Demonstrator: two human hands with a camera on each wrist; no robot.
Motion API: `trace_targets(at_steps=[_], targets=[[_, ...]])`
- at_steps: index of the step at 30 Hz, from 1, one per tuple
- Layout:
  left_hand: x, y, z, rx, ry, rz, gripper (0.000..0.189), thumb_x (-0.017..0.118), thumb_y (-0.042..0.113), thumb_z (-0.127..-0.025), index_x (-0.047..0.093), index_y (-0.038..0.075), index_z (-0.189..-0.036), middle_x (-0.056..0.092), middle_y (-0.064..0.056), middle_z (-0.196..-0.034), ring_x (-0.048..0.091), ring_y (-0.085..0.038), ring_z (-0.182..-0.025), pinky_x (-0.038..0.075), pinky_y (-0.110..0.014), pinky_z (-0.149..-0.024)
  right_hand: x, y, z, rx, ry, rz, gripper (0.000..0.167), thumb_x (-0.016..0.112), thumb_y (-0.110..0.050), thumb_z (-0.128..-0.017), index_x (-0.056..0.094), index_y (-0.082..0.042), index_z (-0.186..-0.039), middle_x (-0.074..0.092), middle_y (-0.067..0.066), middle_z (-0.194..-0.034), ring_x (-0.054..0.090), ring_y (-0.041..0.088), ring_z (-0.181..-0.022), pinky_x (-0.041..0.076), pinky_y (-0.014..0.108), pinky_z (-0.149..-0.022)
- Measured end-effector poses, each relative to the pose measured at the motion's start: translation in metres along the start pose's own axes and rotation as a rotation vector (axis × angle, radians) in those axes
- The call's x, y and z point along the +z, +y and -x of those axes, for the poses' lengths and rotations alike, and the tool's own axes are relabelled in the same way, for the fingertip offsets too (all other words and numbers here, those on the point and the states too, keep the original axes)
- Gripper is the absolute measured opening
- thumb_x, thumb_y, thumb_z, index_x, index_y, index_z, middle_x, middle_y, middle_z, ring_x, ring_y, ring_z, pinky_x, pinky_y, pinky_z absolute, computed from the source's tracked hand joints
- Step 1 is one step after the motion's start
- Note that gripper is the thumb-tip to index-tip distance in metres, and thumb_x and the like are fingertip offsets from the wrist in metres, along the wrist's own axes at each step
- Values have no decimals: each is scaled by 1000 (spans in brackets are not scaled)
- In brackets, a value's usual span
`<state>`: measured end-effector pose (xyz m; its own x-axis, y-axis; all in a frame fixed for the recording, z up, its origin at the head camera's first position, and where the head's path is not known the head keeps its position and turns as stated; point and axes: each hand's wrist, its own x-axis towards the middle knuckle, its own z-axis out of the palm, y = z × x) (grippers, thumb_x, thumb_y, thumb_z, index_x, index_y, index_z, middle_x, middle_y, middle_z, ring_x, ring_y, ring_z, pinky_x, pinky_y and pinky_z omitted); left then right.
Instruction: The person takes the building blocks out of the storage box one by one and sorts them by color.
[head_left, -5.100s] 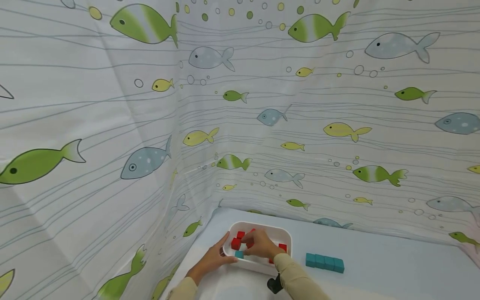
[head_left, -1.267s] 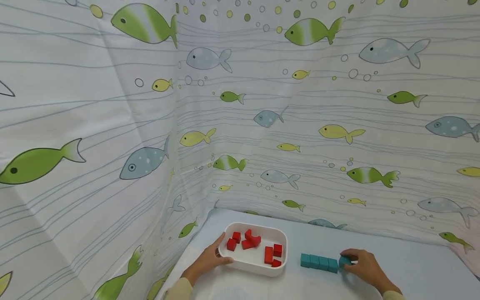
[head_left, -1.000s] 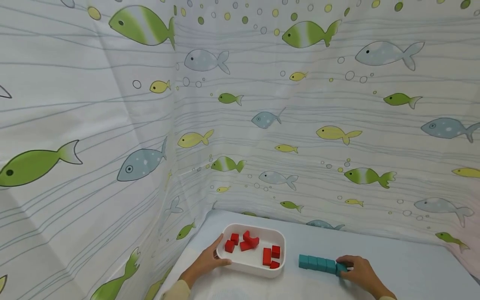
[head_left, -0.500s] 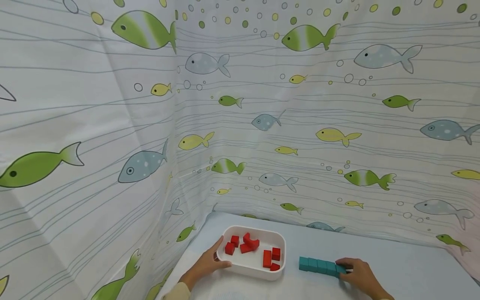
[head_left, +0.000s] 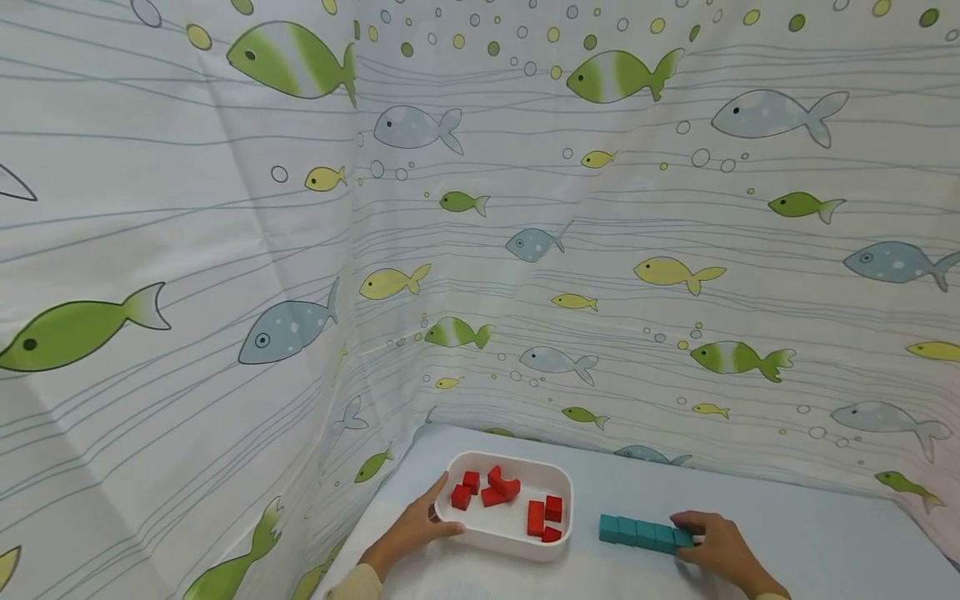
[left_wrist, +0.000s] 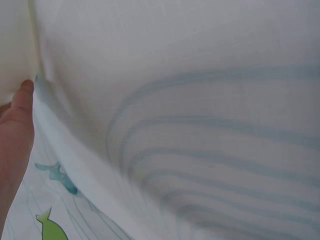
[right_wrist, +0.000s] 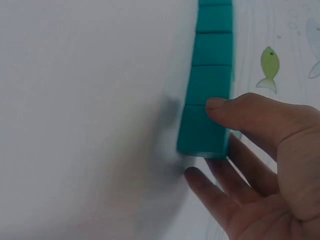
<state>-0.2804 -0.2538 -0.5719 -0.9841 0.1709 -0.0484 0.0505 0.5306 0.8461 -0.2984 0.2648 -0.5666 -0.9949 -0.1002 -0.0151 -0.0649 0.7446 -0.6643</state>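
Note:
My left hand [head_left: 411, 527] holds the left end of a white plastic tray [head_left: 504, 543], thumb along the front wall and fingers at the side. Only part of that hand [left_wrist: 17, 120] shows in the left wrist view, and the tray cannot be made out there. Several teal cubes [head_left: 636, 533] form a straight row on the table, right of the tray. At the row's right end, my right hand [head_left: 722, 546] pinches the last teal cube [head_left: 683, 539]. In the right wrist view, the thumb lies on this end cube [right_wrist: 202, 131], which touches its neighbour.
Inside the tray lie several red blocks: cubes [head_left: 461, 497], an arch piece [head_left: 504, 483], a rectangular block [head_left: 535, 517] and a small curved piece [head_left: 551, 534]. A white fish-print curtain [head_left: 540, 292] hangs behind and left of the pale table [head_left: 795, 521].
My right hand has moved from inside the tray to the row, bringing the teal cube against its right end. Over the last half second hardly anything moves. My left hand stays at the tray.

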Motion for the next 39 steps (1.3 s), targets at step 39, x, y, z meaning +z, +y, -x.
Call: trace_targets(at_steps=[39], targets=[[0, 6, 2, -14, 2, -31, 105, 81, 42, -78, 19, 11, -156, 28, -22, -155, 37, -43, -136, 41, -53, -103, 94, -171, -54, -464, -187, 137, 30, 78, -3, -78, 71, 1, -108, 69, 12, -102, 62, 26, -93, 57, 43, -82]])
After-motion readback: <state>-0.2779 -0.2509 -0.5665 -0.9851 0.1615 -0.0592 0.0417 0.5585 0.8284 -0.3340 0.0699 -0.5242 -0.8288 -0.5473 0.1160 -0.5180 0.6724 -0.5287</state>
